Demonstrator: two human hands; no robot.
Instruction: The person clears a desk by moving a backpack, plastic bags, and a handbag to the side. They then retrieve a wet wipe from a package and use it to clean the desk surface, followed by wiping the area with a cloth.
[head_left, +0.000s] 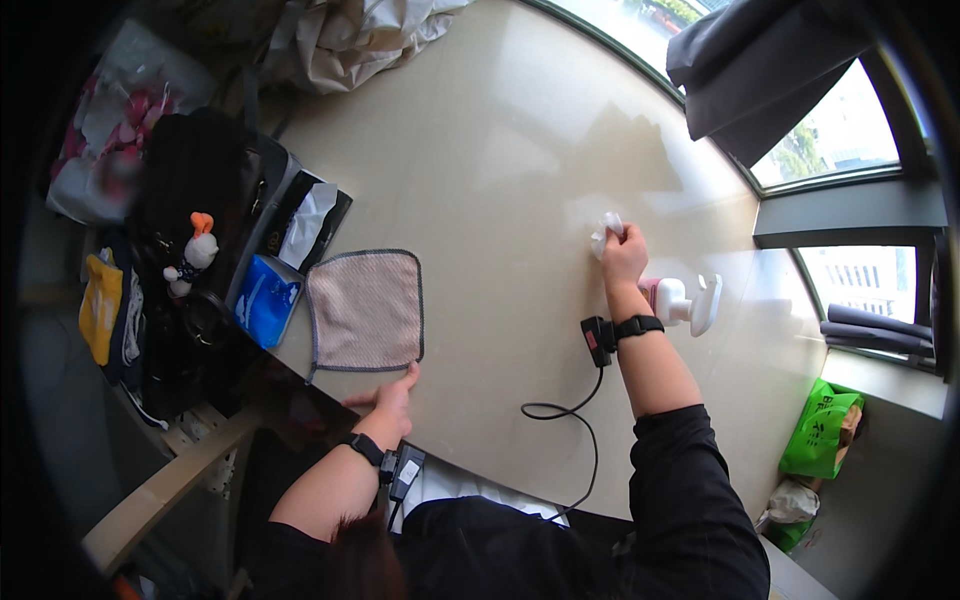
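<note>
My right hand (624, 255) pinches a crumpled white tissue-like piece (604, 234) over the pale tabletop (495, 315). Just beyond that wrist is a white pump bottle (669, 300) with a pink label, partly covered by my forearm. At the table's near edge rests my left hand (388, 401), its fingers apart and nothing in it. One of its fingertips reaches the lower right corner of a beige cloth (365, 311) with a grey stitched border, which lies flat. Whether that finger touches the cloth is hard to tell.
Left of the cloth are a blue packet (267, 301), a black tissue box (307, 221) and a dark bag (199, 165) with a plush toy (199, 249). A cable (592, 435) runs from my right wrist's device across the table. Windows and a grey curtain (750, 71) border the far right.
</note>
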